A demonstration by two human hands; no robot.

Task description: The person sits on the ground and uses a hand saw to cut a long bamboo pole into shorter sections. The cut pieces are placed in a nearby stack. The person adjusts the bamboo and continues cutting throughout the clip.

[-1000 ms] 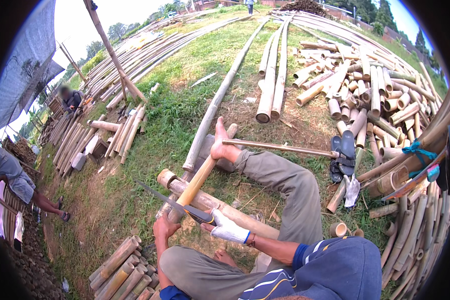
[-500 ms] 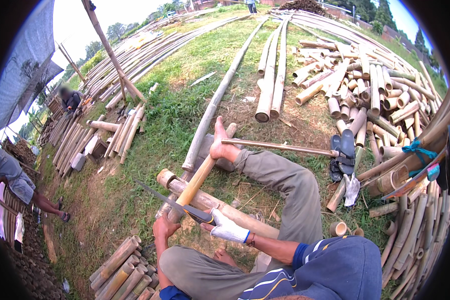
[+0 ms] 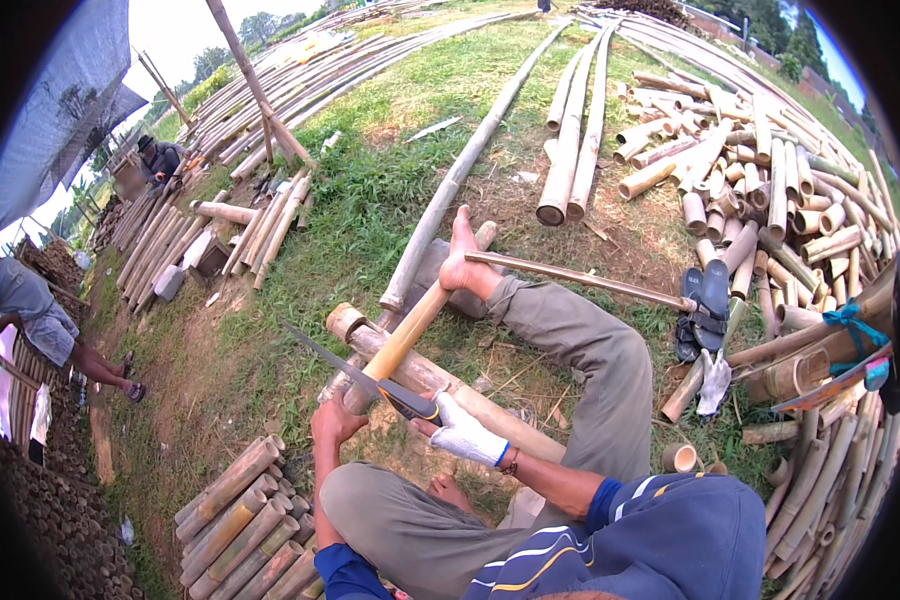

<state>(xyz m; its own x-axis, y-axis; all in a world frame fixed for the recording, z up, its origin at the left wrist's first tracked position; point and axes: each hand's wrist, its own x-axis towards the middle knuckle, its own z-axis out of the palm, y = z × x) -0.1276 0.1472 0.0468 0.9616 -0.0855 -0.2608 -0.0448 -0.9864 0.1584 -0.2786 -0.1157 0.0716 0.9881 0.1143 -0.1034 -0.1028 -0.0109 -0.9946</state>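
My gloved right hand [image 3: 467,430] is closed round the dark handle of a hand saw [image 3: 406,398]. The saw's long blade slants up and left, lying across a yellowish bamboo pole [image 3: 417,322] near its lower end. My bare left hand [image 3: 337,421] grips that end, just beside the blade. My foot [image 3: 462,262] presses on the pole's upper part. A thicker bamboo log [image 3: 440,382] lies crosswise beneath the pole. From my foot, a thin bamboo stick [image 3: 580,278] reaches right to a pair of dark sandals [image 3: 708,300].
Cut bamboo pieces are stacked at lower left [image 3: 245,520], with a large heap [image 3: 760,180] at upper right. Long poles [image 3: 575,130] lie ahead on the grass. A white glove [image 3: 713,383] rests by the sandals. Two people [image 3: 30,300] are at the left.
The whole view has shifted, so the scene sits slightly higher and to the right. Both hands keep their grips, and the saw stays across the pole with little visible movement.
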